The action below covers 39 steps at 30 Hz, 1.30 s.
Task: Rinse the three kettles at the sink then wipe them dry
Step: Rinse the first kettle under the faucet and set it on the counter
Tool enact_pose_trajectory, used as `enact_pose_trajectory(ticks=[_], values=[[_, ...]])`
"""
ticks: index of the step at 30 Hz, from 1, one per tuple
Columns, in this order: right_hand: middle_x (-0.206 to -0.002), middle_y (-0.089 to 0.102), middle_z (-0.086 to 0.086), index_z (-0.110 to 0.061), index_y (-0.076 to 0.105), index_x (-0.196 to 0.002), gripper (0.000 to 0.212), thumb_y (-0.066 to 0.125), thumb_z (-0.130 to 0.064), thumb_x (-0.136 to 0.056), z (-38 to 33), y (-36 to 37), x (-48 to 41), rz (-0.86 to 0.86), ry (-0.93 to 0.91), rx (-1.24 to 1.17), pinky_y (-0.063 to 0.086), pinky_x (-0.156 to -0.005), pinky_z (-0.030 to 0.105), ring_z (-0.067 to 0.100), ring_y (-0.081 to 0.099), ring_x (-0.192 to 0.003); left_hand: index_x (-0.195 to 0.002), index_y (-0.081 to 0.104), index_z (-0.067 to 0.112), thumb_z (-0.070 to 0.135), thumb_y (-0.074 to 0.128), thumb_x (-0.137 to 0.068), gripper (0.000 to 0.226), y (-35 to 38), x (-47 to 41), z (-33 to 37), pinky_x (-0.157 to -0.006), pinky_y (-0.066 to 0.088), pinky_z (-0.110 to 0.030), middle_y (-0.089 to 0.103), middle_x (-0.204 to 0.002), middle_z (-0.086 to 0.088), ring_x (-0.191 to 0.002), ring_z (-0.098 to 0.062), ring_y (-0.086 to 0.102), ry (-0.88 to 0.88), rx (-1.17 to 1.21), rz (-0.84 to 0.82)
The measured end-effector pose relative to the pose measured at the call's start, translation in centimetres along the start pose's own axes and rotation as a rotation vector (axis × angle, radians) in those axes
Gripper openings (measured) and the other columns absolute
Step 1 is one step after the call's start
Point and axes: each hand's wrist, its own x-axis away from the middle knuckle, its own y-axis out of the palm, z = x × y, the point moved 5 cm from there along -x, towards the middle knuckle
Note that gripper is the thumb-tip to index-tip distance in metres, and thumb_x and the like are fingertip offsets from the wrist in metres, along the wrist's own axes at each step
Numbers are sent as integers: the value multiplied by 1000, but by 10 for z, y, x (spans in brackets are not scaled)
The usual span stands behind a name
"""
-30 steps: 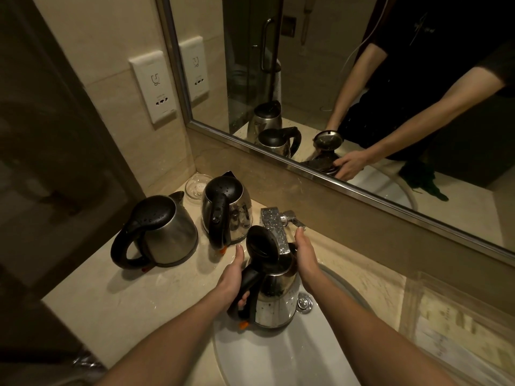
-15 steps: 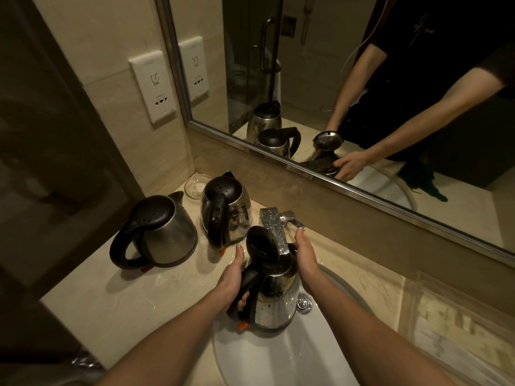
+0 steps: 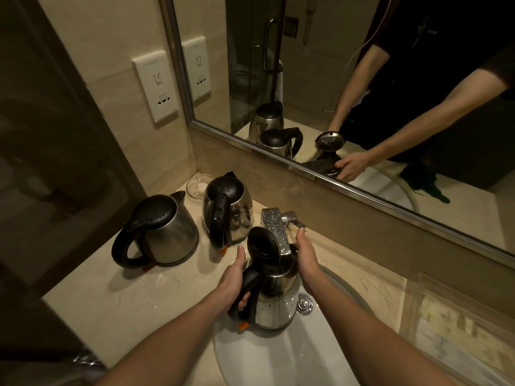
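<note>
A steel kettle (image 3: pixel 277 299) with its black lid flipped up stands upright over the white sink (image 3: pixel 292 355), its opening right under the chrome tap (image 3: pixel 274 228). My left hand (image 3: pixel 232 277) grips its black handle. My right hand (image 3: pixel 306 259) lies against the kettle's right rim, fingertips reaching up near the tap lever (image 3: pixel 298 222). Two more steel kettles with shut black lids stand on the counter to the left: one (image 3: pixel 161 232) at far left, one (image 3: pixel 228 211) beside the tap. I cannot tell whether water is running.
A small glass dish (image 3: pixel 196 185) sits in the counter's back corner. The beige counter (image 3: pixel 111 299) ends at a dark wall on the left. A mirror (image 3: pixel 362 93) runs along the back. A clear tray with papers (image 3: pixel 451 330) lies at the right.
</note>
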Motion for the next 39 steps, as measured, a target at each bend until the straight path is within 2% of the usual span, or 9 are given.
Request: enact_pose_trajectory(ticks=[4, 10, 18, 20, 23, 29, 39], values=[[-153, 42, 10, -20, 35, -152, 69, 27, -65, -100, 0, -1, -1, 0, -2, -17, 33, -110, 47, 31, 40, -140, -80, 62, 7, 87, 18, -85, 91, -1, -1, 1, -44, 39, -25, 46, -47, -8, -37, -19, 44, 2, -2, 8], [-153, 44, 9, -21, 39, -151, 74, 28, -70, -96, 3, 1, -5, 0, -5, -20, 33, -114, 53, 30, 42, -139, -81, 62, 11, 87, 18, -85, 88, 0, 1, 3, -43, 39, -25, 46, -46, -8, -36, -19, 45, -2, -10, 17], [-149, 48, 10, -22, 40, -149, 81, 28, -76, -91, 5, 3, -8, 2, 0, -29, 35, -113, 55, 31, 46, -135, -102, 58, 10, 87, 18, -85, 88, 0, -1, 2, -42, 38, -24, 46, -47, -8, -35, -19, 44, 18, -15, 18], [-150, 47, 9, -23, 39, -150, 91, 28, -83, -82, 5, 4, -8, -6, 1, -30, 34, -113, 56, 31, 45, -136, -103, 59, 12, 87, 17, -86, 88, 0, -1, 2, -42, 39, -24, 46, -47, -8, -36, -19, 44, 23, -10, 9], [-150, 48, 8, -25, 40, -149, 107, 29, -91, -66, 5, 4, -8, -3, 17, -27, 34, -113, 57, 31, 46, -136, -94, 60, 9, 87, 16, -85, 90, 0, -2, 2, -43, 39, -25, 46, -47, -8, -36, -19, 45, 27, -13, 12], [-151, 46, 10, -23, 39, -150, 84, 29, -78, -87, 6, 3, -10, 1, 12, -32, 34, -113, 56, 32, 45, -137, -82, 63, 11, 88, 17, -84, 89, 0, -2, 2, -44, 40, -25, 46, -48, -8, -37, -20, 44, 26, -6, 17], [-151, 45, 11, -22, 38, -150, 76, 29, -72, -95, 6, 3, -12, -22, 12, -53, 34, -114, 54, 32, 44, -137, -80, 61, 12, 87, 19, -85, 86, 1, 0, 1, -42, 39, -24, 47, -47, -8, -36, -19, 44, 8, 12, 39]])
